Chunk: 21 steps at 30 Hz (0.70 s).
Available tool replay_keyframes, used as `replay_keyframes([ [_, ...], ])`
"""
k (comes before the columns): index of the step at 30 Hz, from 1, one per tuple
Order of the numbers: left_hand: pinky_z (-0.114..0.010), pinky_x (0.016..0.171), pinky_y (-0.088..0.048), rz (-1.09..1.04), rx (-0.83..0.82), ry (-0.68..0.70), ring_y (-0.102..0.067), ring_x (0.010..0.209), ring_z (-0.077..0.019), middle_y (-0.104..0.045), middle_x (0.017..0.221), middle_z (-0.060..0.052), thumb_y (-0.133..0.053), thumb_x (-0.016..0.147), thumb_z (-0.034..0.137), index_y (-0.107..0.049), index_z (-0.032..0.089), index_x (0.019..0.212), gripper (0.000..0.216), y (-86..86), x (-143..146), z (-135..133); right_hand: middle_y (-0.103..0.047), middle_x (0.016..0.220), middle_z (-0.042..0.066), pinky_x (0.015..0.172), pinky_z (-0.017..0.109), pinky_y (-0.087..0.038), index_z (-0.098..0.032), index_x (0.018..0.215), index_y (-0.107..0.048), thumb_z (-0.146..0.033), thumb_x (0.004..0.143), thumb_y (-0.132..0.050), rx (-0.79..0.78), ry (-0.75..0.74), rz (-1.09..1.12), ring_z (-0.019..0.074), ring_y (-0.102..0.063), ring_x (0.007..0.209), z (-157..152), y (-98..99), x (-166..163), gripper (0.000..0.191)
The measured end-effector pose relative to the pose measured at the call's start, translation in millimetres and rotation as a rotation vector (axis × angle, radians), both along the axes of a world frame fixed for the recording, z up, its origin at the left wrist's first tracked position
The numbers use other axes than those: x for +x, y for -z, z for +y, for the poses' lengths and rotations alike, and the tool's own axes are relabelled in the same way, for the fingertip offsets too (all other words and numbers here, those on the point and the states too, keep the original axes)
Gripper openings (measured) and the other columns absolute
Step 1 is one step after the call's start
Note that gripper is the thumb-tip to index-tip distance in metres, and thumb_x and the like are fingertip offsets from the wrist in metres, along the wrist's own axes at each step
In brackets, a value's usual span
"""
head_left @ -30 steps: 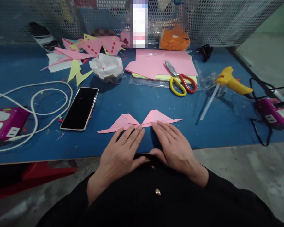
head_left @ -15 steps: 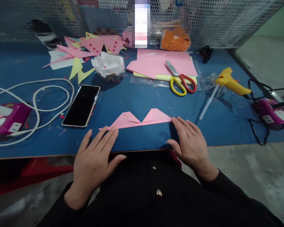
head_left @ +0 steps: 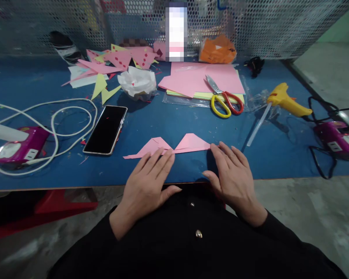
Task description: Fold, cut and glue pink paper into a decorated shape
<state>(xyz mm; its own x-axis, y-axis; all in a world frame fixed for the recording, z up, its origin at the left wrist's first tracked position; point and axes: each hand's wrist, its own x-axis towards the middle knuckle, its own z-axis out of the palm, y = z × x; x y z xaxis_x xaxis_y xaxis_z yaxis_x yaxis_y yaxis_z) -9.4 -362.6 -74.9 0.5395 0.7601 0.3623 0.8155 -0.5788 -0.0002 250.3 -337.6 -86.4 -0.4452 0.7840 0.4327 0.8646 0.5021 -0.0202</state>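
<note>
Under 2 flat, unclenched hands, pink paper is being pressed. Skewing is being risked by uneven pressure.

The person wears a black top — dark, plain-looking cloth, with the left sleeve and right sleeve both long, ending near the wrists. Down the front sit two shiny, rounded metallic buttons — the lower button pale gold, the upper button smaller-looking. Both hands are bare.
</note>
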Motion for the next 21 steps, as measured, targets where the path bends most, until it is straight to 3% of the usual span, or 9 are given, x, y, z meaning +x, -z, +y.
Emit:
replay_keyframes([
  [4,-0.049,0.114,-0.038,0.041,-0.033,0.066,-0.048,0.14,-0.0329,-0.053,0.15,-0.017,-0.043,0.098,0.063,-0.048,0.004,0.145,0.075,3.4,6,4,-0.061,0.141,0.02,0.115,0.048,-0.036,-0.002,0.148,-0.04,-0.056,0.102,-0.034,-0.017,-0.14,0.003,0.0314,-0.048,0.14,-1,-6.1,-17,0.071],
  [12,-0.046,0.112,-0.042,-0.012,-0.035,0.061,-0.052,0.136,-0.0315,-0.055,0.147,-0.018,-0.048,0.098,0.057,-0.052,0.002,0.14,0.069,4.8,6,5,-0.057,0.145,0.02,0.117,0.044,-0.037,0.003,0.139,-0.053,-0.058,0.103,-0.032,-0.101,-0.4,-0.039,0.0304,-0.051,0.137,9,-6.8,-42,0.073],
  [15,-0.046,0.112,-0.042,0.002,-0.04,0.06,-0.052,0.136,-0.031,-0.055,0.148,-0.017,-0.049,0.098,0.056,-0.051,0.003,0.142,0.068,4.4,6,6,-0.058,0.143,0.021,0.115,0.045,-0.04,0.004,0.138,-0.053,-0.057,0.103,-0.032,-0.095,-0.38,-0.021,0.0304,-0.052,0.136,10,-4.8,-40,0.073],
  [21,-0.046,0.112,-0.041,0.037,-0.023,0.043,-0.055,0.134,-0.0308,-0.056,0.146,-0.017,-0.043,0.098,0.062,-0.052,0.003,0.141,0.074,4.2,2,3,-0.064,0.137,0.02,0.11,0.046,-0.044,0.0,0.138,-0.053,-0.056,0.104,-0.028,-0.057,-0.197,-0.006,0.0293,-0.058,0.131,7,0.3,-18,0.07],
])
